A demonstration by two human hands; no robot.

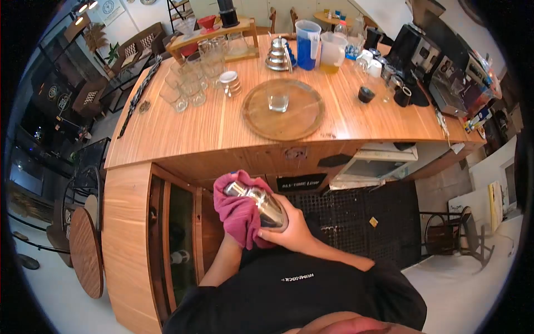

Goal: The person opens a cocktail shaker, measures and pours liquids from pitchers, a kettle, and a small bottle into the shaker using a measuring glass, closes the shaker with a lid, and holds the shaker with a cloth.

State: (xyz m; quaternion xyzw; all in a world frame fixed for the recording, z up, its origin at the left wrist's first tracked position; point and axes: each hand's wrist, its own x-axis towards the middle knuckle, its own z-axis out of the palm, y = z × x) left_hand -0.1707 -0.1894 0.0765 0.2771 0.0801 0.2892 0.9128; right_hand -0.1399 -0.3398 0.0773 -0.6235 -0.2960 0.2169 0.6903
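A shiny metal cocktail shaker (270,212) lies tilted in front of my body, its narrow top toward the upper left. Around its base my right hand (293,227) is closed. A pink cloth (239,216) wraps the shaker's upper part and left side. My left hand is under that cloth, its fingers hidden, pressing the cloth against the shaker; only the wrist and forearm show below. On the counter ahead, a clear glass (278,101) stands on a round wooden tray (256,127).
Several glasses (192,89) and a lidded jar (230,83) stand left of the tray. Behind it are a metal kettle (278,54), a jug of blue liquid (307,47) and a pale jug (332,54). An espresso machine (414,55) is at right. The wooden counter (194,139) curves around my left.
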